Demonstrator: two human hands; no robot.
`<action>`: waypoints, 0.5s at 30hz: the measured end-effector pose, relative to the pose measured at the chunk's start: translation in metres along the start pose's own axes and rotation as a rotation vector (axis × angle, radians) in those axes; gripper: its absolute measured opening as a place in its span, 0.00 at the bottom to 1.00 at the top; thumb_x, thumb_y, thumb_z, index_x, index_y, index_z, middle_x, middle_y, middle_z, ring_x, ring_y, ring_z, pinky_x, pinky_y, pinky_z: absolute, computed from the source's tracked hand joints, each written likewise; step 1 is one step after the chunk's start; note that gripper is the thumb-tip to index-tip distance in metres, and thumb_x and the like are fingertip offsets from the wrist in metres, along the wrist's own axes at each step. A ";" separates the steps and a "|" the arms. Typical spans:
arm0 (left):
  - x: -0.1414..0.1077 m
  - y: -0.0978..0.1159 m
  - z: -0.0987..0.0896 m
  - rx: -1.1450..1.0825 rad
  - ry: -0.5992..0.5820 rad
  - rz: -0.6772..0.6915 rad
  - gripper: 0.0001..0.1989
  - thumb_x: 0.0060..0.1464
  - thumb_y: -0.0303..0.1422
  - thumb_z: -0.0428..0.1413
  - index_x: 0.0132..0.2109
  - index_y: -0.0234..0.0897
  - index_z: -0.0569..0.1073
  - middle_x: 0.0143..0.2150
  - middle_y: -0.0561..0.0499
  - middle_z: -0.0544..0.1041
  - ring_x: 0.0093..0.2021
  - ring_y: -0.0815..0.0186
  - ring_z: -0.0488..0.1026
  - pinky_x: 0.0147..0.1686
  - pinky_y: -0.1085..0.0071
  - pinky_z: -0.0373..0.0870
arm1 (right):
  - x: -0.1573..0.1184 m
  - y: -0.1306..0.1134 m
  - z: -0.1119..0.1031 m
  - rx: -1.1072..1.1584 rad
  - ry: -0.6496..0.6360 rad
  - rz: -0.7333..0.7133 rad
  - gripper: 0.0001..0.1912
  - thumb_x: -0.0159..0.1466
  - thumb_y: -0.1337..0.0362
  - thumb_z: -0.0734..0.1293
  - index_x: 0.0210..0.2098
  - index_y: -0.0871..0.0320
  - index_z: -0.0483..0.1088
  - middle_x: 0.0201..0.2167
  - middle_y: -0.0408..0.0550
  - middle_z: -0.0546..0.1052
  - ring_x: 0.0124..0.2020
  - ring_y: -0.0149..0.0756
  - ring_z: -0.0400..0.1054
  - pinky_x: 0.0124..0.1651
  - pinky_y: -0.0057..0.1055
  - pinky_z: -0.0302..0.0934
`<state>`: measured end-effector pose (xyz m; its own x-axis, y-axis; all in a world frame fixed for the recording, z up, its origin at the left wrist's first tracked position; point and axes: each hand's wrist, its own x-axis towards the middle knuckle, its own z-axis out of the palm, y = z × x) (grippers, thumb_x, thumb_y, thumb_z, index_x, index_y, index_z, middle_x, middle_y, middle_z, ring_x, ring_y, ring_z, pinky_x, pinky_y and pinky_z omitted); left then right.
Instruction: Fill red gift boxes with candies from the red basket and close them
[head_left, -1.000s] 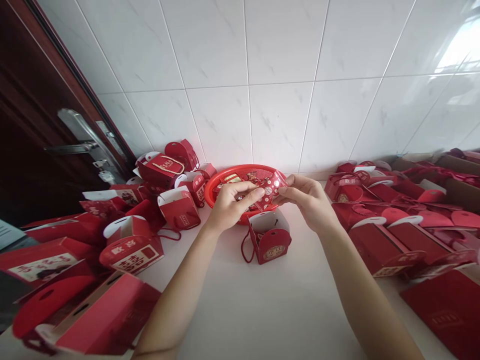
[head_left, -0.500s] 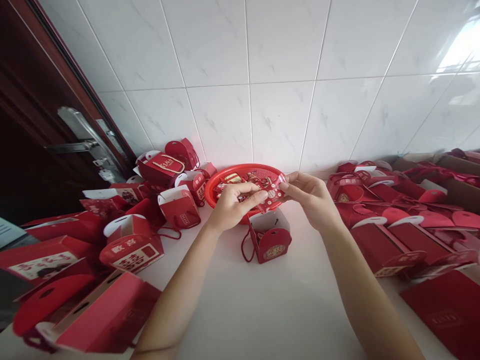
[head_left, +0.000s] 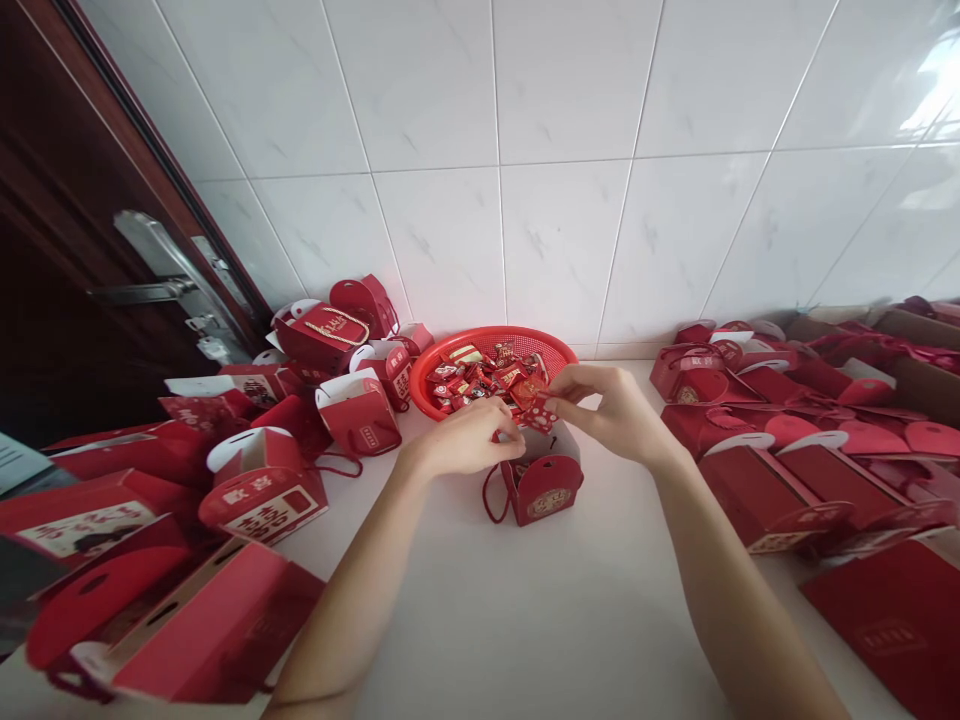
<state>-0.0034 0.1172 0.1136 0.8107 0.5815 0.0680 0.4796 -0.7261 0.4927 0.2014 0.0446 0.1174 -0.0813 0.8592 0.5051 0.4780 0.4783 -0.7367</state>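
A small red candy box with a cord handle stands open on the white table. Curled at its left top edge, my left hand is closed on the box's side wall. My right hand pinches a red patterned packet between thumb and fingers, just above the box's back edge. Right behind the packet is a red plastic basket of wrapped candies. The inside of the box is partly hidden.
Several red boxes stand crowded on the left, some with open tops. More red boxes are set in rows on the right. A white tiled wall rises behind the basket, and a dark door is at the left.
My left hand has let go of the packet and moved down to the box's left edge. My right hand has brought the packet lower and slightly left, over the box's back edge.
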 end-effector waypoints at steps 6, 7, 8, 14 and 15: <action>-0.007 0.013 0.001 0.168 -0.113 -0.149 0.18 0.42 0.36 0.66 0.44 0.42 0.80 0.52 0.45 0.75 0.54 0.49 0.71 0.43 0.65 0.69 | -0.004 0.003 -0.003 -0.169 -0.297 0.017 0.08 0.58 0.74 0.66 0.27 0.56 0.73 0.25 0.44 0.78 0.27 0.35 0.69 0.32 0.31 0.62; -0.008 0.016 0.001 0.170 -0.115 -0.136 0.18 0.42 0.35 0.66 0.44 0.42 0.80 0.53 0.45 0.75 0.55 0.48 0.70 0.44 0.64 0.69 | -0.004 0.004 -0.004 -0.202 -0.344 0.035 0.08 0.57 0.75 0.66 0.27 0.56 0.73 0.24 0.43 0.78 0.27 0.34 0.69 0.31 0.30 0.61; -0.010 0.018 0.001 0.168 -0.119 -0.120 0.18 0.42 0.33 0.66 0.44 0.41 0.79 0.53 0.45 0.74 0.55 0.49 0.70 0.45 0.64 0.69 | -0.004 0.004 -0.006 -0.231 -0.390 0.058 0.09 0.57 0.76 0.66 0.26 0.56 0.73 0.24 0.43 0.77 0.26 0.34 0.68 0.30 0.29 0.60; -0.013 0.031 0.003 0.100 -0.122 -0.002 0.10 0.54 0.35 0.59 0.42 0.41 0.80 0.49 0.46 0.76 0.52 0.52 0.73 0.49 0.62 0.68 | -0.008 -0.003 -0.013 -0.269 -0.607 0.126 0.09 0.56 0.75 0.66 0.26 0.57 0.76 0.23 0.43 0.77 0.24 0.32 0.68 0.28 0.27 0.59; -0.012 0.031 0.003 0.089 -0.115 0.010 0.08 0.56 0.35 0.57 0.40 0.41 0.80 0.49 0.46 0.76 0.51 0.54 0.74 0.50 0.62 0.68 | -0.008 -0.005 -0.014 -0.261 -0.652 0.138 0.09 0.56 0.75 0.67 0.27 0.57 0.77 0.24 0.43 0.78 0.26 0.33 0.69 0.29 0.28 0.59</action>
<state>0.0028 0.0864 0.1250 0.8465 0.5316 -0.0298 0.4946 -0.7644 0.4135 0.2116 0.0325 0.1233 -0.4717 0.8816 -0.0167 0.7089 0.3679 -0.6017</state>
